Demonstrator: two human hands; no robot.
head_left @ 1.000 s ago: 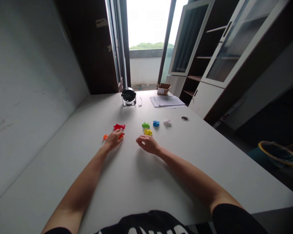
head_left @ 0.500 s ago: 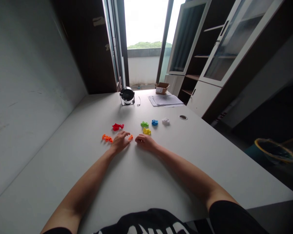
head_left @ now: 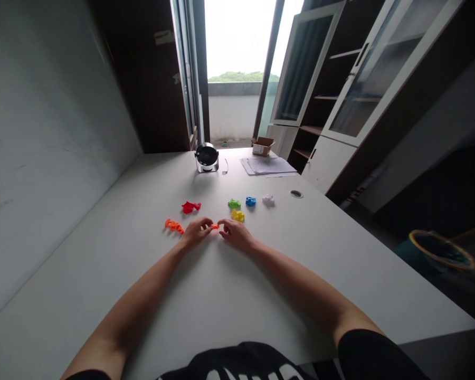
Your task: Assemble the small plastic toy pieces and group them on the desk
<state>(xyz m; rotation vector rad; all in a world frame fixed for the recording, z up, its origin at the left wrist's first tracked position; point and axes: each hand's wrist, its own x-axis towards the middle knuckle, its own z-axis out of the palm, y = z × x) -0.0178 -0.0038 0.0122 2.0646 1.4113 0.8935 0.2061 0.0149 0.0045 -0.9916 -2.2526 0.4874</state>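
Clock positions are read from the work point at the dial's centre, with twelve straight ahead of the wearer. The white, flat-topped table carries the work. The tall cabinet with white-framed glass doors stands beyond the table between one and two o'clock.

On the far part of the table, the stack of white paper sheets lies between one and two o'clock. The open brown cardboard box stands at one, just behind the sheets. The round black device on a shiny bracket stands near twelve.

The left hand is at nine o'clock, thumb and fingertips pinching the left end of the work item. The right hand is at three, fingers curved and parted at the item's right end; whether it grips cannot be told.

The cluster of orange plastic parts lies at nine, just outside the left hand. The irregular red plastic part lies at ten. At about two lie the white, yellow, blue and green plastic parts, all separate. The small orange plastic piece, the work item, is at the centre, between the hands.
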